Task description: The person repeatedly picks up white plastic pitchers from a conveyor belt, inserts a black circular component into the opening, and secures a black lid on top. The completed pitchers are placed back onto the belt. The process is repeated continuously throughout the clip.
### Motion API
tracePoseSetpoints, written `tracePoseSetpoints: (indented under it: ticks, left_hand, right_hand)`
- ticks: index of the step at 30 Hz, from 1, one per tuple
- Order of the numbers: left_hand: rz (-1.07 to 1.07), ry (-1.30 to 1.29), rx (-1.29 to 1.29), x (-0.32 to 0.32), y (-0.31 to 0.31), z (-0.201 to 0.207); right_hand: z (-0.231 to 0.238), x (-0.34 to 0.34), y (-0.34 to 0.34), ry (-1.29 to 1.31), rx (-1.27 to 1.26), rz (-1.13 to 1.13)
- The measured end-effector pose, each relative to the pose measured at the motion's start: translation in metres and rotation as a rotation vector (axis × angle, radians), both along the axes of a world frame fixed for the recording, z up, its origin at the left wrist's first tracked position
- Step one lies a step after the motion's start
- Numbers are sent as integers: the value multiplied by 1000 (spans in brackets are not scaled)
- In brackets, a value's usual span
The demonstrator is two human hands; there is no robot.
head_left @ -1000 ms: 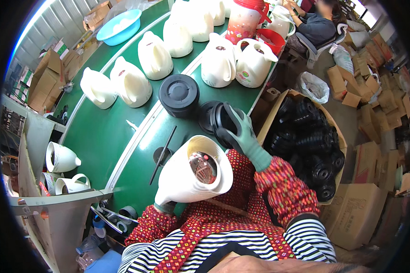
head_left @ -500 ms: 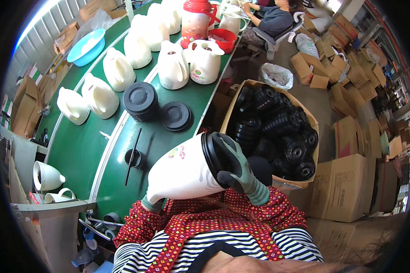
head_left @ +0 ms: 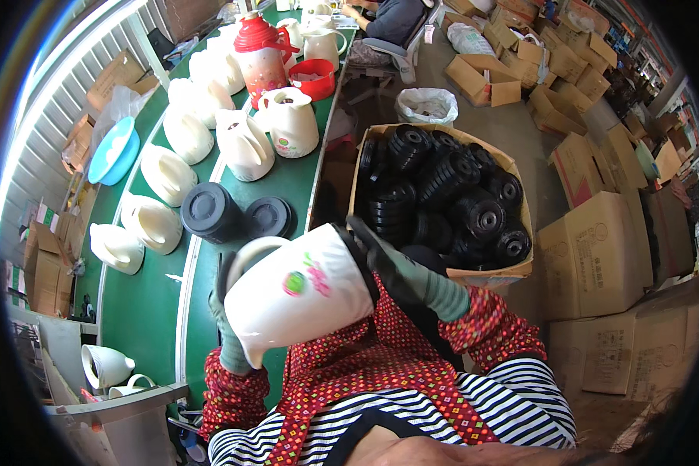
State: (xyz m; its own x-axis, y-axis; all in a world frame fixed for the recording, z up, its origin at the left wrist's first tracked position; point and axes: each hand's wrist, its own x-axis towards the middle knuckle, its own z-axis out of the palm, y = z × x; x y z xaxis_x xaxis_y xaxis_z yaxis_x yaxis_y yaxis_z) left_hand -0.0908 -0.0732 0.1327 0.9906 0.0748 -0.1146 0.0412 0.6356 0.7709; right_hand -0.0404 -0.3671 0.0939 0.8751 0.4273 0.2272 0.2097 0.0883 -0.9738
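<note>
I hold a white thermos jug [head_left: 303, 295] tipped on its side in front of my chest, its spout low at the left and its curved handle on the far side. My left hand [head_left: 227, 330], in a grey-green glove, is closed around the spout end; the jug hides part of its fingers. At the other end, my right hand [head_left: 400, 272], gloved alike, presses on the black base [head_left: 362, 260], thumb and fingers around its edge. Beyond the jug on the green table [head_left: 151, 303] are a stack of black round bases [head_left: 210, 211] and a lower black pile [head_left: 268, 217].
Several white jugs [head_left: 245, 145] stand along the table, with a red thermos [head_left: 260, 62] and red bowl [head_left: 312, 79] farther back. A carton [head_left: 485, 272] full of black bases sits to the right. Cardboard boxes [head_left: 590, 260] crowd the right side. Someone sits [head_left: 396, 22] at the far end.
The jug has rolled in my hands, so its handle and coloured print now show. My left hand has come up beside its spout end. The whole view has shifted.
</note>
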Motion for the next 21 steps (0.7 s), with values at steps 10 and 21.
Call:
tracePoseSetpoints:
  ticks: [10, 21]
  left_hand:
    - [131, -744, 1491, 4, 15, 9]
    - [-158, -58, 357, -6, 12, -36]
  right_hand:
    - [-86, -15, 19, 950, 941, 296]
    - [-38, -60, 21, -175, 388, -30]
